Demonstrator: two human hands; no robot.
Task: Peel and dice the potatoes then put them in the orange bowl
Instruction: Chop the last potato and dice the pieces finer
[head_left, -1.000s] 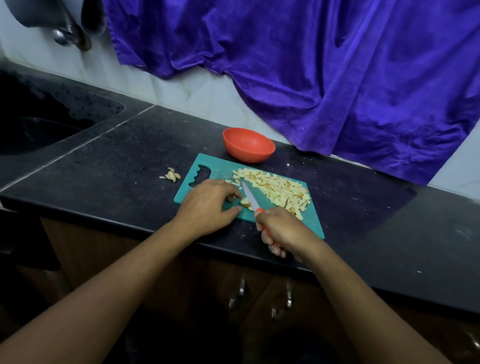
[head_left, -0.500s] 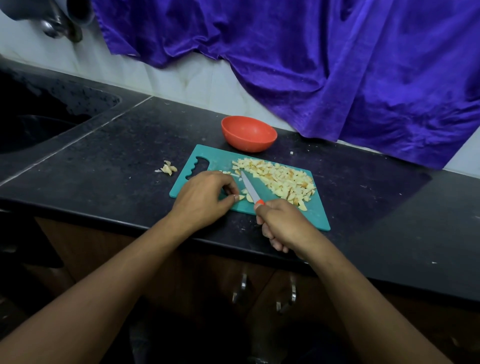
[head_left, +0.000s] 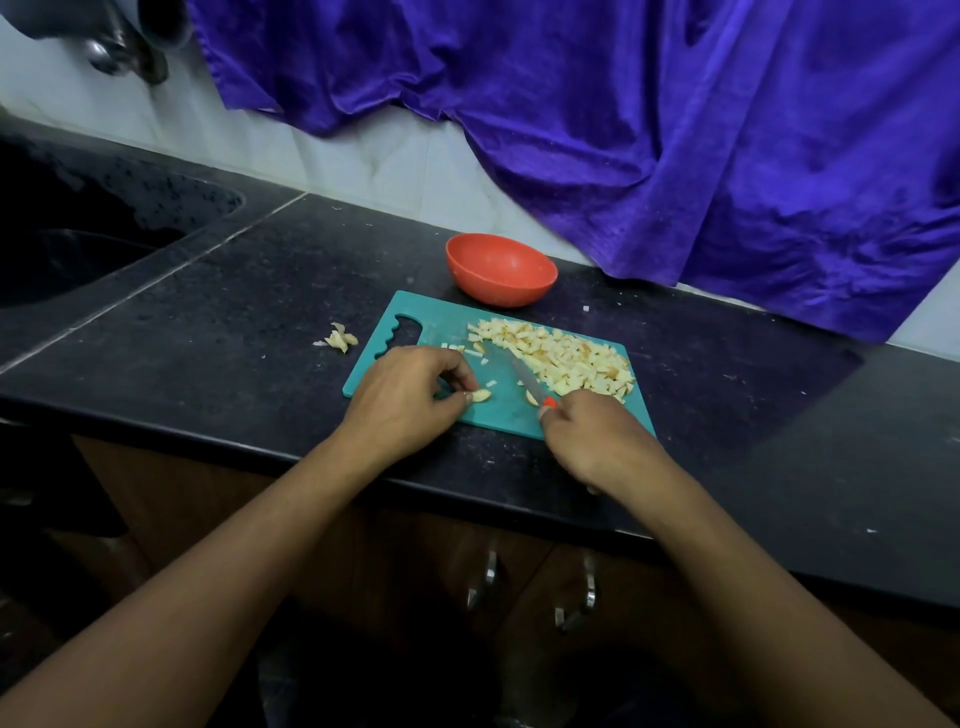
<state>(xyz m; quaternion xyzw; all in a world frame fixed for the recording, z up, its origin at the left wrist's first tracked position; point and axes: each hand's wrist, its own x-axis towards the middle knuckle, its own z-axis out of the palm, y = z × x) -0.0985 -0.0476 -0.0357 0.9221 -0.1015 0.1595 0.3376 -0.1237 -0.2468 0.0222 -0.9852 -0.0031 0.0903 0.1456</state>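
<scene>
The left hand (head_left: 410, 395) has its fingers curled and pinches a small potato piece (head_left: 482, 396) against the cutting board (head_left: 415, 332), near the board's front edge. The right hand (head_left: 592, 441) grips the orange handle of a knife (head_left: 525, 376) at the board's front right. The blade lies low over the board, pointing toward its back, along the left edge of the diced potato (head_left: 561, 358), which is heaped on the board's right half. Another piece (head_left: 531, 398) lies beside the blade near the handle. The orange bowl (head_left: 501, 270) sits just behind the board, and whether it holds anything cannot be told. A few peelings (head_left: 340, 339) lie on the dark counter (head_left: 234, 322) just left of the board.
</scene>
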